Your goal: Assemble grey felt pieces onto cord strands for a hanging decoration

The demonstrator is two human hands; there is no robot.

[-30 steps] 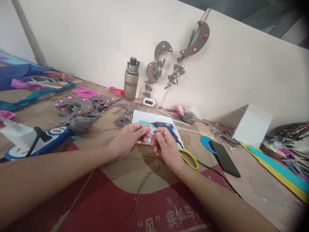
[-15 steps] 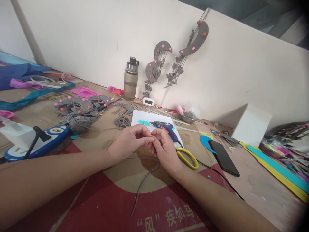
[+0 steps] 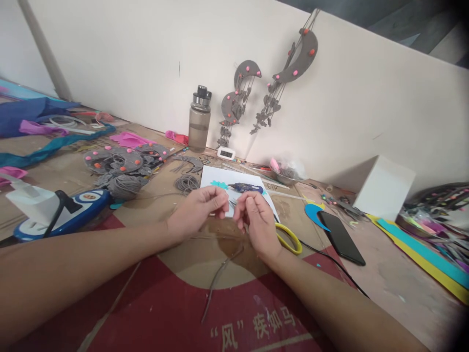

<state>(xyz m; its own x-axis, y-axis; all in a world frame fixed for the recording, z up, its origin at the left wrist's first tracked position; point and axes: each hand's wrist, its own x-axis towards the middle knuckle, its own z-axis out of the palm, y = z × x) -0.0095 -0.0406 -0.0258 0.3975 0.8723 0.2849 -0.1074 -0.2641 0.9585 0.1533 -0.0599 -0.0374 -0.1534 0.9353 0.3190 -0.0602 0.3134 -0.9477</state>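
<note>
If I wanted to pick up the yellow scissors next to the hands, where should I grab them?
Probably by the yellow handle loop, coming from above on the near side. It lies flat on the table, right of the right hand, and the open loop is the only part showing; the blades are hidden behind that hand. A black cord runs close by, so lift clear of it.

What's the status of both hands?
Left hand and right hand pinching a small grey piece, too small to identify. Glue gun just behind. Nothing blocking.
</note>
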